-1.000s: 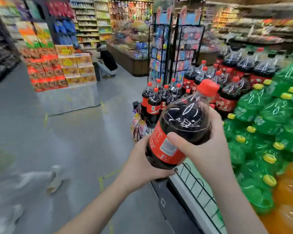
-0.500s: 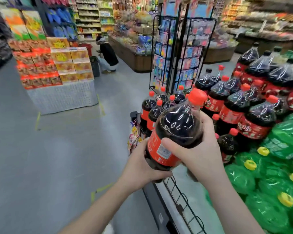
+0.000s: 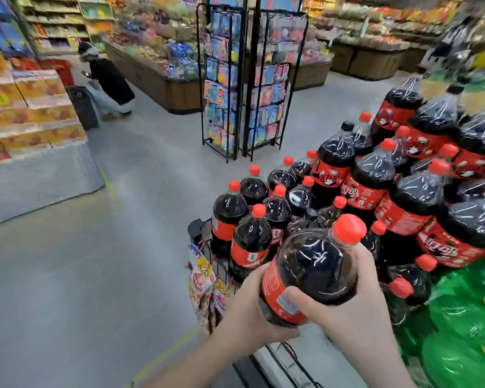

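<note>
Head view: the cola bottle [image 3: 314, 270] is carried tilted, cap pointing up and away, above the front edge of the display shelf [image 3: 289, 357], just beside the standing cola bottles [image 3: 251, 242]. The left hand [image 3: 247, 312] wraps the base and takes the weight. The right hand [image 3: 359, 312] grips the upper body, thumb across the label, and steers the tilt. Judgement: the two-handed hold suits a heavy, smooth bottle; green bottles [image 3: 465, 317] lie to the right

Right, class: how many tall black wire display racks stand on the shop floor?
2. The left rack and the right rack stand side by side on the grey floor, beyond the stacked cola bottles. Others may be hidden outside the view.
</note>
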`<state>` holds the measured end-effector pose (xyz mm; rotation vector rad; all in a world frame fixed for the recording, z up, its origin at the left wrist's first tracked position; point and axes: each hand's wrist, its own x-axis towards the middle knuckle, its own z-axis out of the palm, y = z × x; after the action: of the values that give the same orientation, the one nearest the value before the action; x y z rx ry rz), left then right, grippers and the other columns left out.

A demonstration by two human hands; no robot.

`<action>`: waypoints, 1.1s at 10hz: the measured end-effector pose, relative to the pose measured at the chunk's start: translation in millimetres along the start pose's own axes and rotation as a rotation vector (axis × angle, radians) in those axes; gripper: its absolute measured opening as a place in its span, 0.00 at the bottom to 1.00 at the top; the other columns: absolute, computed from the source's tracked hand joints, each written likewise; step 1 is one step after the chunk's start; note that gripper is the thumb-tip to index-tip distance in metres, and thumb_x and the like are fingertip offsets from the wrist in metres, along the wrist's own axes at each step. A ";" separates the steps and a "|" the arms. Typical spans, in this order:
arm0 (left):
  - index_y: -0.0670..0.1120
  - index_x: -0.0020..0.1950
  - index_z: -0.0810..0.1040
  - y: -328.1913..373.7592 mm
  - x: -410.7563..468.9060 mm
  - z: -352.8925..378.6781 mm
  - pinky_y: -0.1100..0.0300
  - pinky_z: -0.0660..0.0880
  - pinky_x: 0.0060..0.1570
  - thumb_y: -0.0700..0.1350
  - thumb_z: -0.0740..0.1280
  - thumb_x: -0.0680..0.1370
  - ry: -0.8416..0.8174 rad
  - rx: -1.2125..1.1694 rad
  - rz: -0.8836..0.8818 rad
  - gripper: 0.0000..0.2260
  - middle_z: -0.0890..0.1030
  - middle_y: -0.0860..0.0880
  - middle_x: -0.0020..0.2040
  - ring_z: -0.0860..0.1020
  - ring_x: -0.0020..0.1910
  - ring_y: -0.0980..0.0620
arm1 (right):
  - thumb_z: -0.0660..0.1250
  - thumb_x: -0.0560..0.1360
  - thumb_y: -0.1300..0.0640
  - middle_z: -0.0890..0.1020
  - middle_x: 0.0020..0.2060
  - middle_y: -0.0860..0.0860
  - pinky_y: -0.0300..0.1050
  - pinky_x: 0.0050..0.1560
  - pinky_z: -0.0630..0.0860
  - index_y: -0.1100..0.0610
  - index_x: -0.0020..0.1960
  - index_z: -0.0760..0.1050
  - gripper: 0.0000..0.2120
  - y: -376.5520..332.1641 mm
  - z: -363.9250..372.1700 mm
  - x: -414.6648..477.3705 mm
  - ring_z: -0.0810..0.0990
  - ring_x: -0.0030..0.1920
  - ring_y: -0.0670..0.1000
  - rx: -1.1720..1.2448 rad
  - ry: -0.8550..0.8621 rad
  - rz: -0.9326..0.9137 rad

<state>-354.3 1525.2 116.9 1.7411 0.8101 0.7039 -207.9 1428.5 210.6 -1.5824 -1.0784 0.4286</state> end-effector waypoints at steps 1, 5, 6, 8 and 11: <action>0.59 0.76 0.67 -23.9 29.3 -9.9 0.55 0.76 0.69 0.43 0.87 0.64 -0.112 -0.067 -0.047 0.47 0.78 0.61 0.70 0.77 0.70 0.61 | 0.83 0.47 0.40 0.80 0.60 0.32 0.39 0.59 0.75 0.37 0.70 0.70 0.52 14.0 21.7 16.8 0.79 0.61 0.34 -0.080 0.061 0.071; 0.67 0.68 0.66 -80.1 96.5 -18.9 0.72 0.72 0.63 0.44 0.86 0.63 -0.363 -0.092 -0.057 0.43 0.77 0.70 0.65 0.74 0.67 0.71 | 0.90 0.50 0.52 0.81 0.58 0.31 0.28 0.54 0.75 0.34 0.66 0.70 0.51 40.8 66.3 46.0 0.80 0.59 0.33 -0.175 0.214 0.240; 0.66 0.70 0.69 -96.3 99.9 -15.3 0.57 0.75 0.69 0.50 0.87 0.60 -0.372 -0.025 -0.077 0.45 0.77 0.66 0.68 0.74 0.70 0.65 | 0.89 0.50 0.48 0.81 0.60 0.34 0.33 0.57 0.77 0.31 0.66 0.70 0.50 52.6 75.8 46.9 0.81 0.60 0.37 -0.143 0.214 0.260; 0.63 0.80 0.60 -123.9 108.3 -11.3 0.57 0.71 0.73 0.69 0.80 0.62 -0.410 0.218 -0.101 0.51 0.69 0.68 0.73 0.68 0.75 0.64 | 0.89 0.52 0.49 0.78 0.63 0.35 0.34 0.61 0.76 0.27 0.65 0.67 0.50 84.2 93.7 44.0 0.79 0.64 0.38 -0.105 0.210 0.285; 0.71 0.67 0.60 -150.5 107.8 -1.4 0.61 0.75 0.67 0.69 0.74 0.57 -0.436 0.425 -0.377 0.42 0.78 0.72 0.58 0.78 0.59 0.69 | 0.89 0.52 0.46 0.78 0.66 0.41 0.32 0.63 0.75 0.45 0.71 0.69 0.52 122.1 112.6 43.2 0.77 0.66 0.39 -0.040 0.198 0.337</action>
<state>-318.6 1646.4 -18.6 1.9398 0.9839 -0.1140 -220.0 1533.3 75.2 -1.8077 -0.6746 0.4654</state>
